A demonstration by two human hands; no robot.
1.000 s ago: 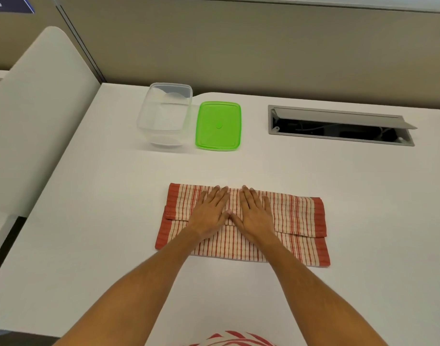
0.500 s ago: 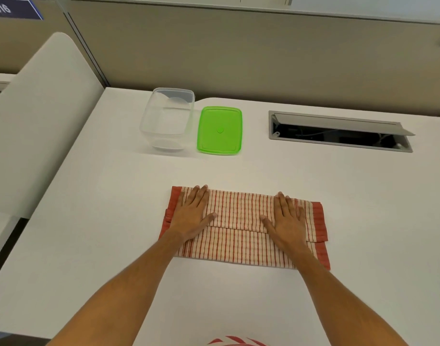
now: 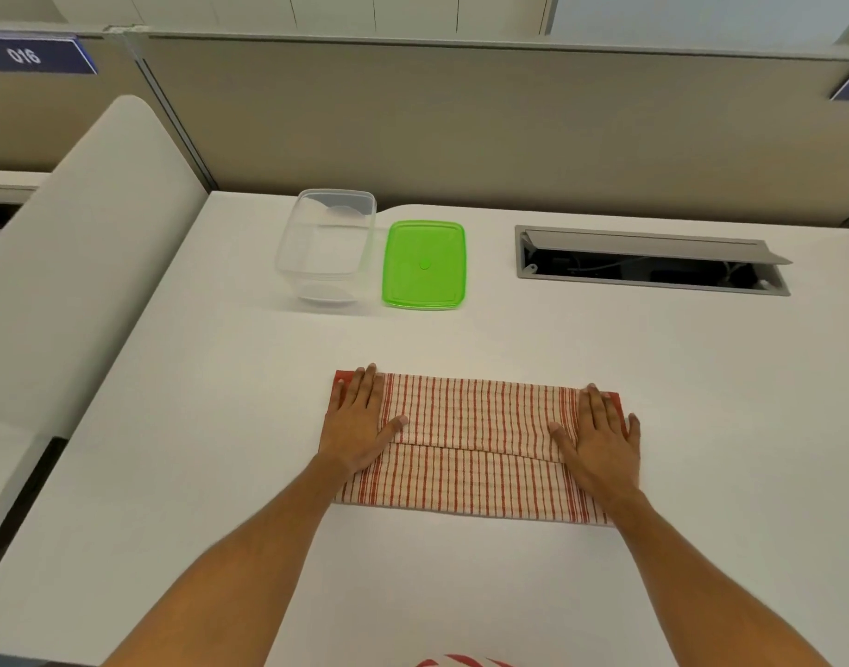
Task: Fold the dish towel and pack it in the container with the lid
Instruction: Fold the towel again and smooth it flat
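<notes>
Folded dish towel [image 3: 475, 445] flat under both hands; left fingers [image 3: 364, 392], right fingers [image 3: 600, 411] straight, pressing its ends

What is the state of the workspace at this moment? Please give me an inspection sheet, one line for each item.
Surface: white desk, flat.
Job's things: striped dish towel folded into a long band, lying flat; clear container open, nothing visible inside; green lid flat beside it, on its right, not fitted.
Clutter: nothing seen.
Hands: left hand flat on the towel's left end; right hand flat on its right end; fingers straight, no grip.
Cables: some visible inside the open cable hatch in the desk.
Surroundings: beige partition behind; blue sign reading 016; white side panel.
</notes>
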